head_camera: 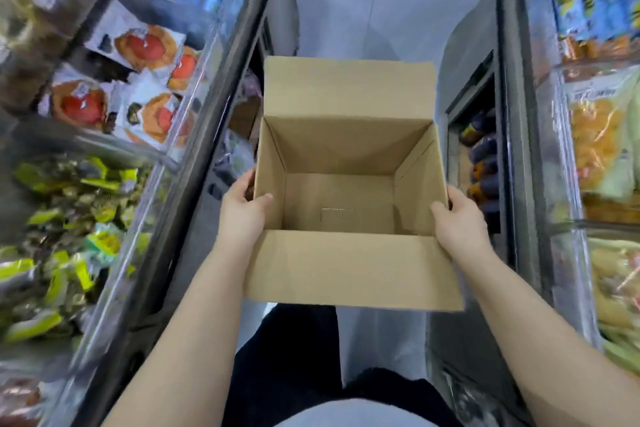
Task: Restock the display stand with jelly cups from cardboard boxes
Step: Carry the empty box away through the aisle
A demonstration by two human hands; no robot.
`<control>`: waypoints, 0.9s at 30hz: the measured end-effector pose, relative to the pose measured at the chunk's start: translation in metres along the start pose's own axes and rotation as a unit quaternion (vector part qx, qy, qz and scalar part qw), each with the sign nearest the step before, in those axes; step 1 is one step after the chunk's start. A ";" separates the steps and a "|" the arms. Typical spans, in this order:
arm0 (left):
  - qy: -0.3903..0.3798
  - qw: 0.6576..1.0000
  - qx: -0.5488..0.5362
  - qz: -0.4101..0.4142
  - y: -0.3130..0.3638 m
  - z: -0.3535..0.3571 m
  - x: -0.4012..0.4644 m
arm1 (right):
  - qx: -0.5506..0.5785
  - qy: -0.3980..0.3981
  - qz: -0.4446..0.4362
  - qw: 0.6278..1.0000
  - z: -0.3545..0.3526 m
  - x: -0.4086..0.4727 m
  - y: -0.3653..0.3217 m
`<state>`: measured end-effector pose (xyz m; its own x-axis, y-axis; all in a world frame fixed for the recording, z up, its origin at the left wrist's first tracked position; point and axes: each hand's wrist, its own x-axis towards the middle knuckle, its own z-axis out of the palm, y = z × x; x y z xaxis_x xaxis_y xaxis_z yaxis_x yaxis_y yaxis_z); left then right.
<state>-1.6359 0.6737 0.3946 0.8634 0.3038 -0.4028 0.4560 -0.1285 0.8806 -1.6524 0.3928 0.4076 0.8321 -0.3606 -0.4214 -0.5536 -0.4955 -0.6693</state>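
An open, empty cardboard box was held above the aisle floor, gripped at its left wall by the left hand and at its right wall by the right hand, between stocked shelves.

plain brown cardboard box, flaps open, apparently empty, held upright above the aisle floor.
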 end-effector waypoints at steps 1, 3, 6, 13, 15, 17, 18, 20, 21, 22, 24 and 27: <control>-0.011 1.000 0.003 0.004 0.018 0.007 0.026 | 0.008 0.010 0.011 1.000 0.000 0.020 -0.013; -0.023 1.000 0.016 0.010 0.053 0.019 0.070 | 0.020 0.017 0.027 0.999 -0.003 0.059 -0.042; -0.040 0.998 0.050 0.013 0.103 0.040 0.135 | 0.012 0.034 0.052 0.998 -0.008 0.117 -0.082; -0.053 0.997 0.061 0.019 0.166 0.115 0.289 | 0.026 0.047 0.045 0.998 -0.027 0.271 -0.160; -0.051 0.997 0.051 0.005 0.190 0.142 0.334 | 0.031 0.043 0.035 0.998 -0.035 0.325 -0.181; -0.043 0.998 0.038 0.006 0.222 0.171 0.377 | 0.027 0.031 0.036 0.999 -0.047 0.381 -0.207; -0.042 0.998 0.037 0.010 0.239 0.184 0.396 | 0.022 0.025 0.040 0.999 -0.055 0.407 -0.220; -0.045 0.998 0.035 0.017 0.272 0.210 0.434 | 0.012 0.021 0.043 0.999 -0.073 0.458 -0.247; -0.045 0.998 0.038 0.016 0.288 0.221 0.454 | 0.005 0.020 0.045 0.999 -0.081 0.482 -0.261; -0.044 0.998 0.042 0.015 0.302 0.231 0.472 | 0.004 0.020 0.050 0.999 -0.088 0.504 -0.275; -0.048 0.998 0.036 0.017 0.327 0.252 0.511 | 0.015 0.024 0.045 0.999 -0.098 0.550 -0.299; -0.056 0.998 0.023 0.011 0.359 0.285 0.578 | 0.014 0.033 0.031 0.999 -0.103 0.621 -0.331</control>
<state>-0.9116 0.5346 0.4068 0.8904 0.1934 -0.4119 0.4448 -0.1781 0.8778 -0.9561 0.2517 0.4300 0.7921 -0.4416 -0.4214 -0.6018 -0.4494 -0.6602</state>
